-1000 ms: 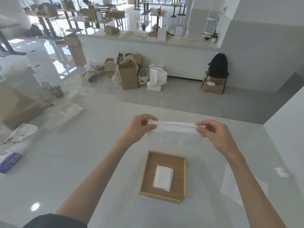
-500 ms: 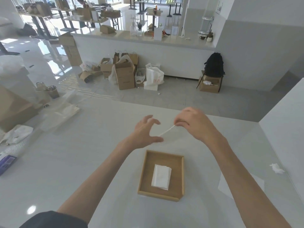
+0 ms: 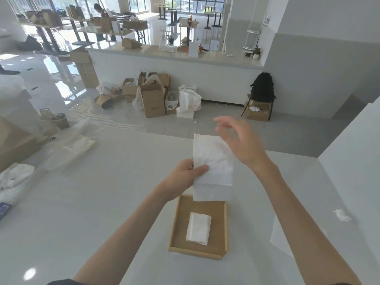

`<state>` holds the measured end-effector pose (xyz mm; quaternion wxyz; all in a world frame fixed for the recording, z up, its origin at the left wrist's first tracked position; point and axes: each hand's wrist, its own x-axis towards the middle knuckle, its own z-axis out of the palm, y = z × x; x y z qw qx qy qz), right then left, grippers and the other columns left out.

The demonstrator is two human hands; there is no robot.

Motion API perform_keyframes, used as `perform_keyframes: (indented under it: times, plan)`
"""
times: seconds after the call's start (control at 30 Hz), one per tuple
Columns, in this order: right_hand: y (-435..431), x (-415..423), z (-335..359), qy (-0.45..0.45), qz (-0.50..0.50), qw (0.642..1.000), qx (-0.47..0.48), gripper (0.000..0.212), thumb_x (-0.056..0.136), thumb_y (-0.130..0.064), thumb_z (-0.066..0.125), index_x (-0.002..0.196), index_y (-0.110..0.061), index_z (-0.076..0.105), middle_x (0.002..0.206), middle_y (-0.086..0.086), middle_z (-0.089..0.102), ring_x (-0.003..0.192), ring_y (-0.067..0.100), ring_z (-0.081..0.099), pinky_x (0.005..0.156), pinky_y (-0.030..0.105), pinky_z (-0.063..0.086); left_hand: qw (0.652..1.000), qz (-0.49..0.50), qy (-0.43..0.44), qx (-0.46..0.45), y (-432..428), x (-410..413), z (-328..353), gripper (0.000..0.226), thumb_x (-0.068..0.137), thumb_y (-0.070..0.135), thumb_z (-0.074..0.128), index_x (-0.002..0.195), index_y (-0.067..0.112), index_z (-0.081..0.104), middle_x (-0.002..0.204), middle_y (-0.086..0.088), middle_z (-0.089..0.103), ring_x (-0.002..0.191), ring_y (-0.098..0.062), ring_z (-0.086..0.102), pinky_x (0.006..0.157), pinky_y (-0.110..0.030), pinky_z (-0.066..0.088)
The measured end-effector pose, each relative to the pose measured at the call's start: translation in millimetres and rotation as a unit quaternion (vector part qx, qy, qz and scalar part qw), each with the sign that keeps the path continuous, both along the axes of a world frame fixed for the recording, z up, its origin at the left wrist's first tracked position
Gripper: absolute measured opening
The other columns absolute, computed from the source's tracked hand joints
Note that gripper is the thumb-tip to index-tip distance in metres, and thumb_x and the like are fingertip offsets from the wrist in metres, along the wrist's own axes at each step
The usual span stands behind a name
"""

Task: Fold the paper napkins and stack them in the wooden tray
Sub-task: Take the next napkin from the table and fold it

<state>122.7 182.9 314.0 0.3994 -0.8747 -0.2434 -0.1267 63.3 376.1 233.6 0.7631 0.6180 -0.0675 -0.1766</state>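
Observation:
A white paper napkin (image 3: 213,169), folded into a tall narrow strip, hangs in the air above the far edge of the wooden tray (image 3: 177,223). My left hand (image 3: 185,177) pinches its left edge between thumb and fingers. My right hand (image 3: 236,140) hovers at the napkin's upper right with fingers spread, blurred, gripping nothing I can see. Inside the tray lies a small stack of folded napkins (image 3: 198,228).
A flat white napkin sheet (image 3: 276,235) lies on the white table right of the tray, partly under my right forearm. A crumpled paper scrap (image 3: 341,215) sits further right. Plastic bags (image 3: 70,149) and a cardboard box (image 3: 14,145) crowd the table's left side.
The napkin went from being stretched wide between both hands to a folded strip held upright by my left hand alone. My right hand let go and lifted away to the upper right.

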Motion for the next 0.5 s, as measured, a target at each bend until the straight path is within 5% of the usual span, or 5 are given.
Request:
perform_keyframes:
  times: [0.17,0.37,0.5]
  plan:
    - [-12.4,-25.1,-61.2,0.32,0.007,0.919,0.231,0.069,0.086,-0.069,0.06,0.149,-0.049,0.038,0.11,-0.01,0.076,0.107,0.014,0.072,0.089,0.032,0.057,0.998,0.052,0.009,-0.037,11.0,-0.8,7.2,0.029,0.104,0.014,0.052,0.125,-0.003,0.062,0.118,-0.013,0.072,0.107,-0.024,0.07,0.092,-0.036,0.057]
    - [0.8,-37.4,-88.3,0.231,-0.014,0.928,0.291,0.039,0.097,-0.02,0.068,0.131,-0.037,0.062,0.079,0.009,0.064,0.082,0.017,0.066,0.083,0.036,0.056,0.993,0.094,-0.006,0.07,10.5,-2.1,5.5,0.032,0.104,0.031,0.054,0.111,0.004,0.07,0.099,-0.007,0.074,0.092,-0.019,0.071,0.082,-0.037,0.059]
    - [0.4,-35.0,-87.1,0.218,-0.019,0.932,0.288,0.024,0.096,-0.015,0.069,0.116,-0.029,0.072,0.096,0.021,0.073,0.091,0.025,0.072,0.082,0.034,0.06,0.969,0.22,-0.039,0.101,14.8,1.0,-0.8,0.015,0.096,0.017,0.067,0.11,0.014,0.062,0.082,0.0,0.074,0.08,-0.015,0.071,0.08,-0.044,0.06]
